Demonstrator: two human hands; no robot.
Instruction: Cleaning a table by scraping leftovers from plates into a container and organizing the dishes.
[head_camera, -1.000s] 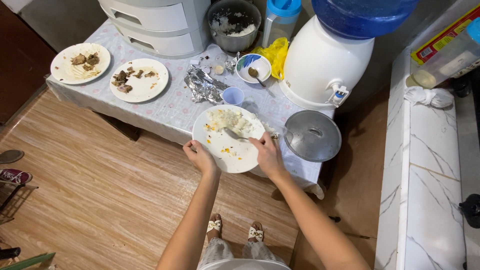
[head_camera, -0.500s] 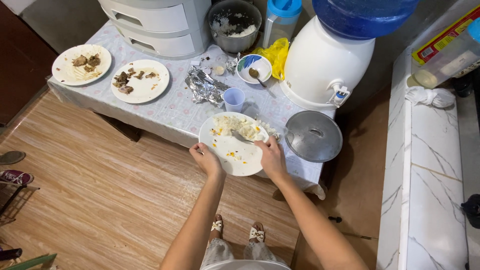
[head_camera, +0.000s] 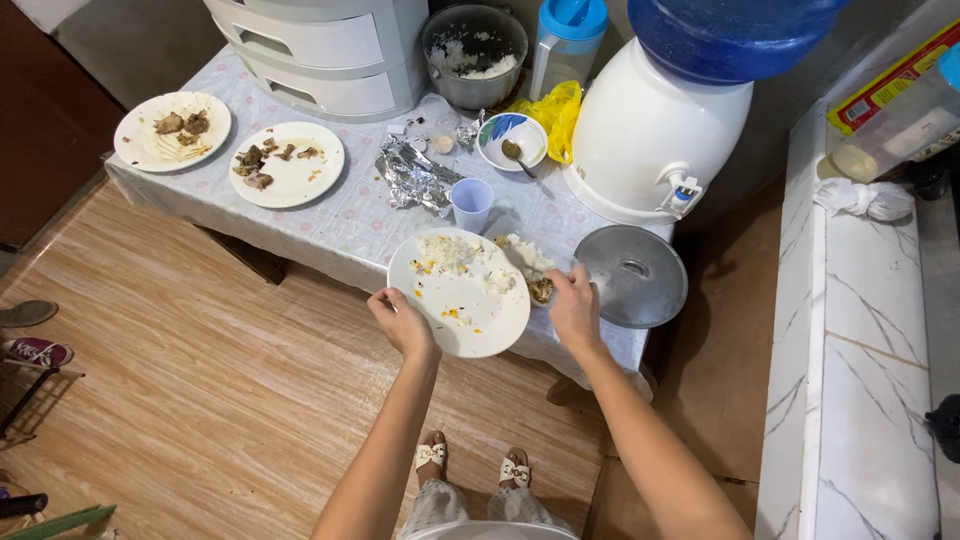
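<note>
At the table's near edge, the left hand (head_camera: 403, 322) grips the white plate (head_camera: 459, 292) by its rim, tilted over the table; the right hand (head_camera: 574, 303) is closed on a utensil, scraping rice (head_camera: 527, 257) off. Next: clear remaining scraps with steady strokes

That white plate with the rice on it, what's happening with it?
A person stands at a low table after a meal. The left hand holds the white plate by its near rim, out over the table's edge. The right hand holds a utensil whose tip is among a small heap of rice just off the plate's far right rim. Some rice and scraps are on the plate. Two plates of leftovers, crumpled foil, a plastic cup and a pot lid lie around.
</note>
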